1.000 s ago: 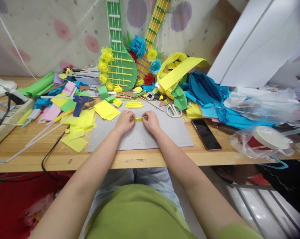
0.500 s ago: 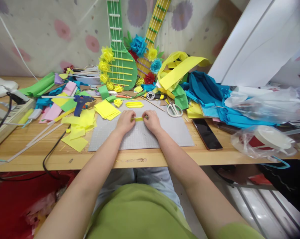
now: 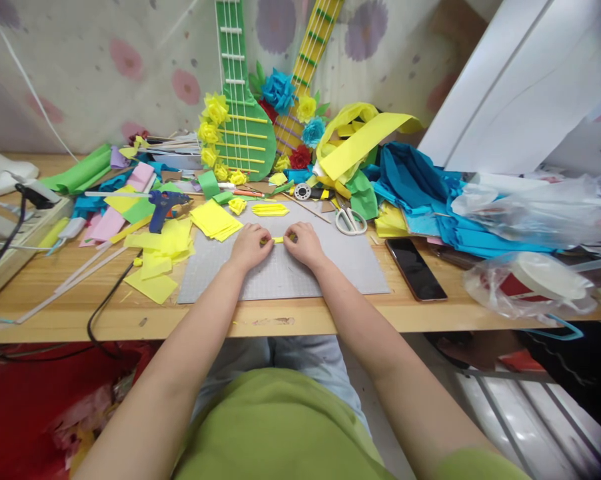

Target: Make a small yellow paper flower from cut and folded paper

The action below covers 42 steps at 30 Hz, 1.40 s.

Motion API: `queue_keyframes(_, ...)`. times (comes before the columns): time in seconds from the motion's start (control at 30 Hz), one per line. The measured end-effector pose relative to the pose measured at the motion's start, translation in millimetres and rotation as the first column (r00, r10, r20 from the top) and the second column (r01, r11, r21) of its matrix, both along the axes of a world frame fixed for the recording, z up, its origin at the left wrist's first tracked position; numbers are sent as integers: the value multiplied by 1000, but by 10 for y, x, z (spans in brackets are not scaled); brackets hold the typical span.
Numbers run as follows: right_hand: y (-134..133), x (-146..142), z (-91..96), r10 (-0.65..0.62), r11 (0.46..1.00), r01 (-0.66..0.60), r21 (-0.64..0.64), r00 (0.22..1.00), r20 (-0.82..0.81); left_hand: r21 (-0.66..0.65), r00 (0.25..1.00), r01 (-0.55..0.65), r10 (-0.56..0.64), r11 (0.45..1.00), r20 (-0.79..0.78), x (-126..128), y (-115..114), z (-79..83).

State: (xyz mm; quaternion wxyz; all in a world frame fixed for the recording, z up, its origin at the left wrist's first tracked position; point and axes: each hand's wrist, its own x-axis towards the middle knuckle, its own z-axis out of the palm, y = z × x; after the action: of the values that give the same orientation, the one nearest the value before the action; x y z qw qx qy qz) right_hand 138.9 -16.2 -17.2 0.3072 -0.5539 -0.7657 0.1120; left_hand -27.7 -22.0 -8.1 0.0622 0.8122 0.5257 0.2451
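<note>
My left hand [image 3: 249,246] and my right hand [image 3: 304,243] rest side by side on a grey cutting mat [image 3: 340,263]. Both pinch a narrow folded strip of yellow paper [image 3: 278,239], each at one end, with fingers curled closed over it. Only a short bit of the strip shows between the two hands. A stack of similar folded yellow strips [image 3: 269,210] lies just beyond on the mat. A pile of yellow paper squares [image 3: 214,220] sits to the left of my left hand.
Scissors [image 3: 349,220] and a black phone [image 3: 416,269] lie right of the mat. A blue glue gun [image 3: 161,203] and its black cable [image 3: 108,300] are on the left. Paper guitars with paper flowers [image 3: 243,127] lean at the back; blue paper [image 3: 420,190] and plastic bags [image 3: 530,280] crowd the right.
My hands have drawn closer together along the yellow strip, so less of it shows between them. Nothing else on the table has moved.
</note>
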Motion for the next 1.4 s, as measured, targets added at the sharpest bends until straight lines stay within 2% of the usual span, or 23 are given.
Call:
queue_keyframes(0.1,16,2,-15,-27,999,27,-20,999,-30,-35,999,-28,29,999,26,5,1,3)
queue_keyframes(0.23,31,11,-42,28,1000,-28,-11,1000,-2,-48,995,-80,82,996,61,12,-7,0)
queue_keyframes(0.37,29,2,-44,54,998,-54,-25,998,-10,-50,995,-99,99,994,0,58,4,15)
queue_keyframes(0.5,18,-20,-35,92,995,-94,-29,993,-69,-171,989,-144,138,975,-45,114,62,95)
queue_keyframes(0.63,32,-34,-56,136,989,-148,-27,958,-252,-346,990,-120,138,931,28,94,163,168)
queue_keyframes(0.7,59,-35,-74,111,990,-137,-37,911,-396,-421,983,-63,129,905,132,64,204,174)
queue_keyframes(0.77,96,-33,-87,47,990,-114,-80,816,-576,-475,947,-3,156,880,282,47,215,171)
queue_keyframes(0.83,129,-29,-94,-26,981,-124,-147,672,-740,-546,864,52,236,836,445,54,187,172)
queue_keyframes(0.9,145,-30,-94,-82,963,-173,-208,545,-835,-632,747,146,334,761,575,80,131,177)
queue_keyframes(0.97,143,-37,-94,-120,941,-222,-256,488,-865,-678,647,250,402,691,648,110,74,180)
queue_keyframes(1.03,134,-49,-98,-137,931,-236,-280,483,-865,-687,584,292,444,666,679,126,39,176)
queue_keyframes(1.1,129,-62,-105,-135,940,-209,-269,497,-857,-690,568,320,451,650,688,126,33,169)
queue_keyframes(1.23,141,-73,-124,-119,963,-140,-229,544,-831,-711,611,372,420,596,671,108,62,162)
queue_keyframes(1.4,146,-73,-133,-131,969,-100,-224,562,-817,-740,634,359,433,569,641,100,71,163)
